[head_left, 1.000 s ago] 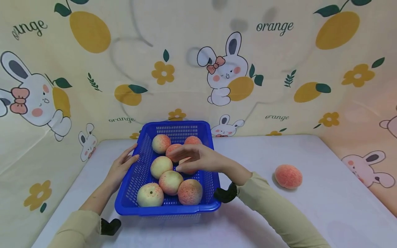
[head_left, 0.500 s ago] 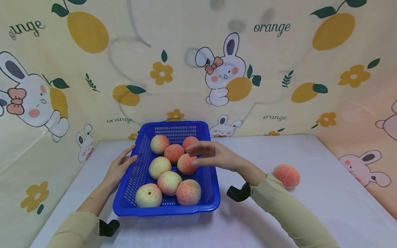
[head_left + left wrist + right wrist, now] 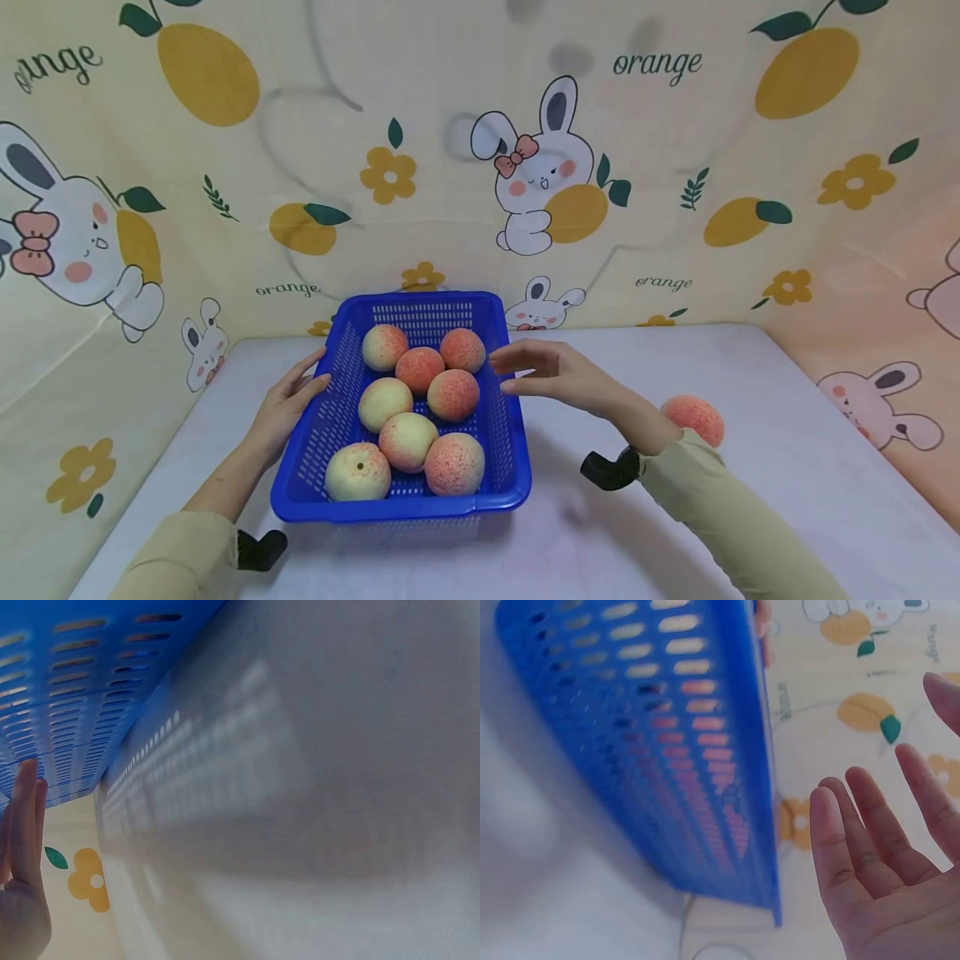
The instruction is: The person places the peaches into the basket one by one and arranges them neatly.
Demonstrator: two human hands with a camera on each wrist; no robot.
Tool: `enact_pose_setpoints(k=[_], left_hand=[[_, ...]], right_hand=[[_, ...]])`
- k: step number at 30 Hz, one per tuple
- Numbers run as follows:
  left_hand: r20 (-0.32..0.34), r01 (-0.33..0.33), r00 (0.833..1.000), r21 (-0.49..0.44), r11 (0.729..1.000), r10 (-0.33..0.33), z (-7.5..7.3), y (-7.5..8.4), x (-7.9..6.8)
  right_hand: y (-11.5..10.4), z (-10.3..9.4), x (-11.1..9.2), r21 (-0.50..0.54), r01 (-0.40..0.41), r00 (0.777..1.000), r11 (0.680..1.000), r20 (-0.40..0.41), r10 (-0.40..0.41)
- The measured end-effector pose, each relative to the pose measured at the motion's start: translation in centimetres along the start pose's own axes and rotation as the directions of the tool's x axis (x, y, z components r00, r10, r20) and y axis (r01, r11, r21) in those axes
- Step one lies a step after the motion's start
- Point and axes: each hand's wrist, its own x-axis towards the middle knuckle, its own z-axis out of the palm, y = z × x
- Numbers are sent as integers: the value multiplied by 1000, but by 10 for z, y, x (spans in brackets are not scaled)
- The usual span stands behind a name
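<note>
A blue slatted plastic basket (image 3: 401,507) holds several peaches, some pale yellow like the front-left peach (image 3: 358,477), others redder. My left hand (image 3: 283,410) rests against the basket's left side, thumb at the rim; in the left wrist view, the straight fingers (image 3: 28,814) lie along the slatted wall. Over the right rim is my right hand (image 3: 562,373), fingers extended and apart from the thumb, holding nothing. The right wrist view has the same hand (image 3: 885,877) with spread fingers beside the basket wall (image 3: 682,720).
A single reddish peach (image 3: 693,418) lies on the white table (image 3: 585,542) to the right, partly covered by the right forearm. Behind the table hangs a cream backdrop (image 3: 450,67) printed with rabbits and oranges.
My right hand has drawn back rightward from over the peaches to the basket's right rim, uncovering the fruit beneath. The forearm now overlaps the loose peach. My left hand stays at the basket.
</note>
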Motion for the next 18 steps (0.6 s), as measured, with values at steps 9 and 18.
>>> enact_pose_setpoints(k=[9, 18], left_hand=[[-4, 3, 1000, -3, 1000, -3, 1, 0, 1], [-7, 8, 1000, -14, 1000, -8, 1, 1, 0]], right_hand=[[17, -21, -22, -79, -100, 986, 992, -142, 88], [23, -27, -35, -68, -146, 967, 987, -218, 128]])
